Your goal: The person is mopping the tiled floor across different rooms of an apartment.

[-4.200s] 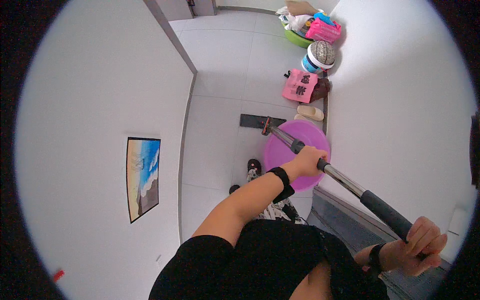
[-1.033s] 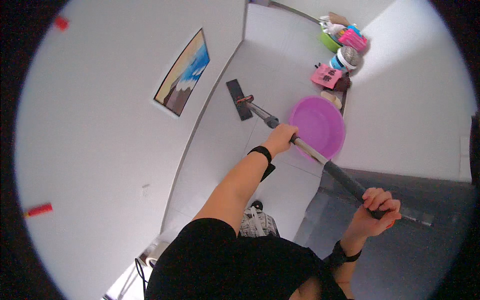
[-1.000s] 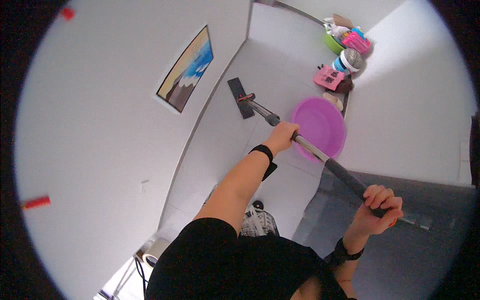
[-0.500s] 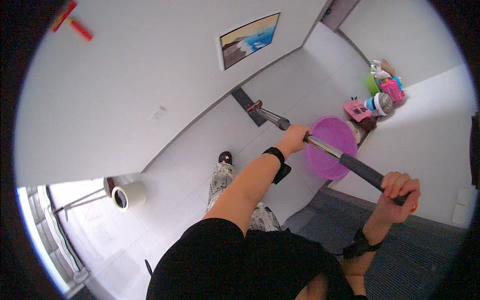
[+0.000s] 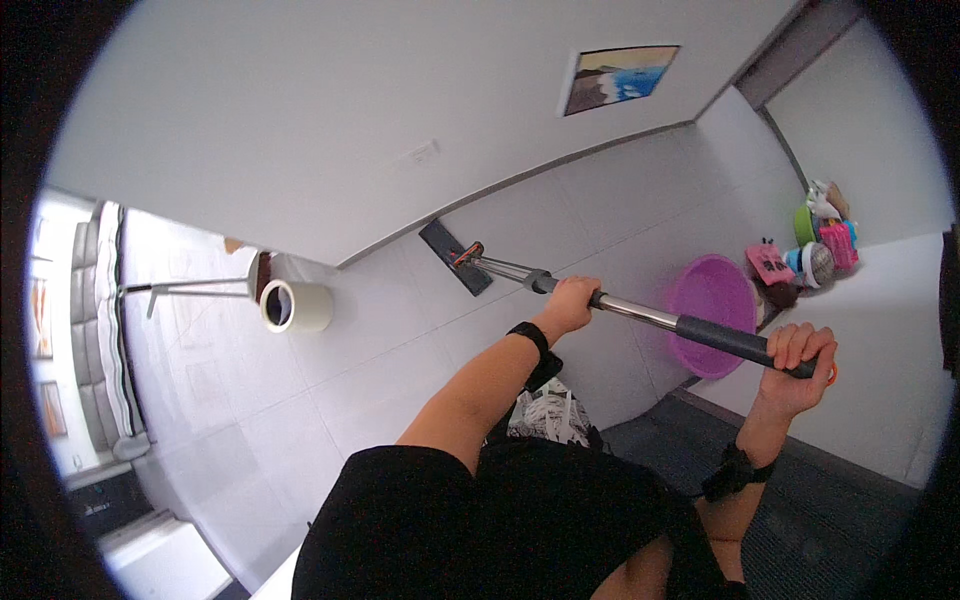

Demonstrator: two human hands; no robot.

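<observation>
Mop head [image 5: 446, 243] near skirting [image 5: 550, 166], open floor [image 5: 375, 365] alongside

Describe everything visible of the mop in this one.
The mop has a flat, dark rectangular head, orange joint trim, a shiny metal-looking pole and a dark sleeve. It slants, head on the floor by the wall. The left hand holds the pole; the right hand clasps the sleeve's end.
</observation>
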